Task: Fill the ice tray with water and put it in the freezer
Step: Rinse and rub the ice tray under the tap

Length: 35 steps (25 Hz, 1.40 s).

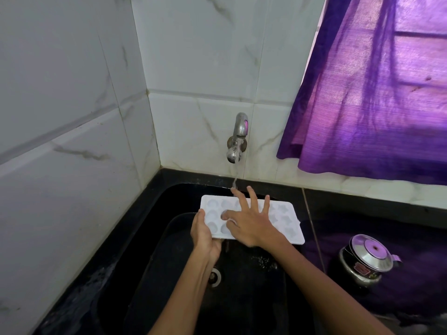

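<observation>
A white ice tray [285, 220] with several shaped cavities is held level over the black sink [254, 298]. My left hand [204, 234] grips the tray's left end, thumb on top and fingers underneath. My right hand [249, 220] lies spread and flat on top of the tray, its fingers straight. A thin stream of water falls from the steel wall tap [238, 137] and lands at my right fingertips near the tray's far edge.
A black basin [169, 243] sits in the sink under the tray. A steel and black pot with a lid [366, 261] stands on the dark counter to the right. A purple curtain [377, 93] hangs at the upper right. White tiled walls close off the left and back.
</observation>
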Each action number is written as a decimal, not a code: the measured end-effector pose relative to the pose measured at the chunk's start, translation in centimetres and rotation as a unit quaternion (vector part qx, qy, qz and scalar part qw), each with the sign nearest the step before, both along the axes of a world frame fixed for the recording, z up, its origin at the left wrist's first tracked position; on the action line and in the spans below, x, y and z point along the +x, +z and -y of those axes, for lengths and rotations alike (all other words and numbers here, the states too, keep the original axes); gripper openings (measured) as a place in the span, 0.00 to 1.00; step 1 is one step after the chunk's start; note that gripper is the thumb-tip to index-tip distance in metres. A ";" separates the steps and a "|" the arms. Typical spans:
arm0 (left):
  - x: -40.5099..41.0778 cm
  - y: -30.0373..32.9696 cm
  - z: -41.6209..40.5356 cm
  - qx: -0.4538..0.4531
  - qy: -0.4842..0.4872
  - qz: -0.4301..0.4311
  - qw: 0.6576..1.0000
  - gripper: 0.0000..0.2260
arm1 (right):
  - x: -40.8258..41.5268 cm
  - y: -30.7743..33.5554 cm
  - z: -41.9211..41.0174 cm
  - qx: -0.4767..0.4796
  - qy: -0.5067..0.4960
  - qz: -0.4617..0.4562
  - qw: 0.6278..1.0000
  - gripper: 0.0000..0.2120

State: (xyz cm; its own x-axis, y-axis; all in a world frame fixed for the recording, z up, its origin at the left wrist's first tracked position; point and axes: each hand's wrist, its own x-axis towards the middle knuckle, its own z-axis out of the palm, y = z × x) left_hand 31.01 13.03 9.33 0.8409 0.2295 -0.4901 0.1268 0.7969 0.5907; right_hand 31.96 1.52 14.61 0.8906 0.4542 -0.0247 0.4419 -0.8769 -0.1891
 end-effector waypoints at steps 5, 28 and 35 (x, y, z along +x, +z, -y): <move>-0.3 0.2 0.1 -0.005 0.006 -0.006 1.000 0.18 | -0.1 0.4 -0.2 -0.002 -0.010 -0.028 1.000 0.15; -0.7 0.5 1.3 -0.006 -0.006 0.000 1.000 0.19 | -0.6 2.1 -0.4 -0.081 -0.023 -0.009 0.996 0.20; -0.4 0.8 1.1 -0.003 0.008 0.003 1.000 0.18 | -2.1 3.4 0.9 -0.011 -0.019 -0.041 0.999 0.16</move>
